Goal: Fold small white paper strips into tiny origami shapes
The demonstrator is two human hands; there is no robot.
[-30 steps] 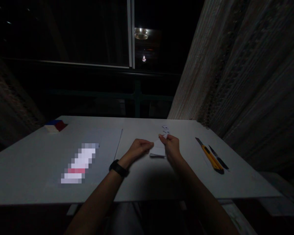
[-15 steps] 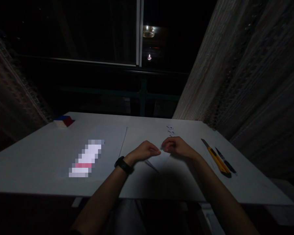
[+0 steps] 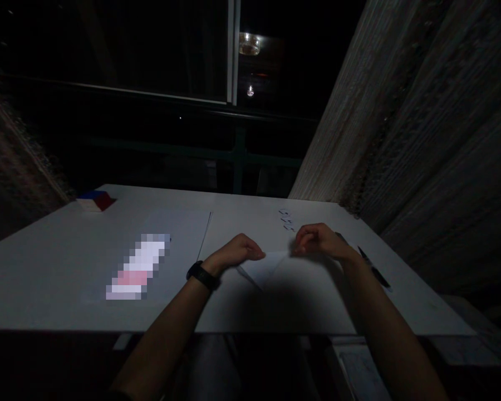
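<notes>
A folded white sheet of paper (image 3: pixel 264 268) lies on the table in front of me, its top edge running between my two hands. My left hand (image 3: pixel 236 252), with a black band on its wrist, is closed on the paper's left part, thumb and fingers pinched. At the paper's right corner is my right hand (image 3: pixel 315 240), its fingers curled together at the edge; the fingertips are dim. Behind the hands lie several small paper pieces with dark marks (image 3: pixel 286 220).
At right a dark pen-like knife (image 3: pixel 374 270) lies beside my forearm, which hides most of a yellow cutter. A larger paper stack (image 3: pixel 183 239) with a blurred bright object (image 3: pixel 140 264) lies left. A coloured cube (image 3: pixel 95 201) stands at the white table's (image 3: pixel 242 209) far left.
My right hand has moved right, away from my left hand, along the paper's top edge. More of the paper shows between them. The view has shifted slightly, and my right arm now covers the yellow cutter.
</notes>
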